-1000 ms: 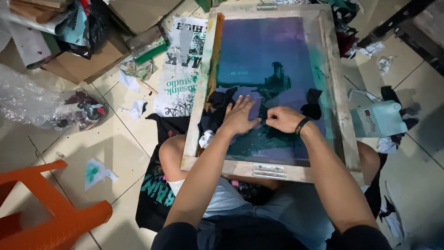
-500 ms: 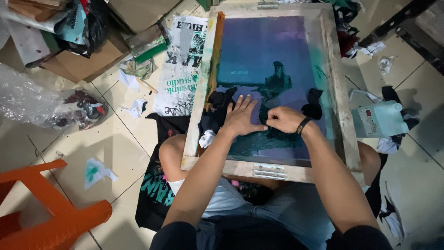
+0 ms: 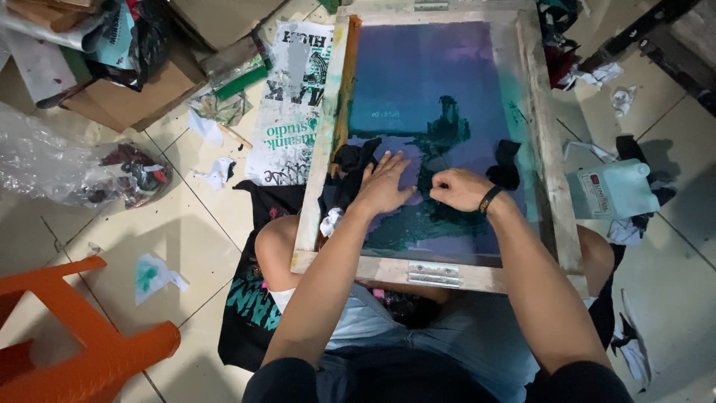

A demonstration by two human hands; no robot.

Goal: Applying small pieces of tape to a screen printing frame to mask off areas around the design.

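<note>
Left hand [image 3: 385, 184] flat, fingers wide, right hand [image 3: 460, 189] curled, both on teal-stained mesh screen [image 3: 425, 82]

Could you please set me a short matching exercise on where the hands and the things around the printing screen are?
1 left hand
2 right hand
3 orange plastic stool
4 white jug

a lower left corner, on the tiles
b closed into a loose fist on the mesh
c right of the wooden frame
d flat on the mesh, fingers spread

1-d, 2-b, 3-a, 4-c

White labelled jug [image 3: 617, 189] right, cardboard box [image 3: 130, 101] upper left
</note>
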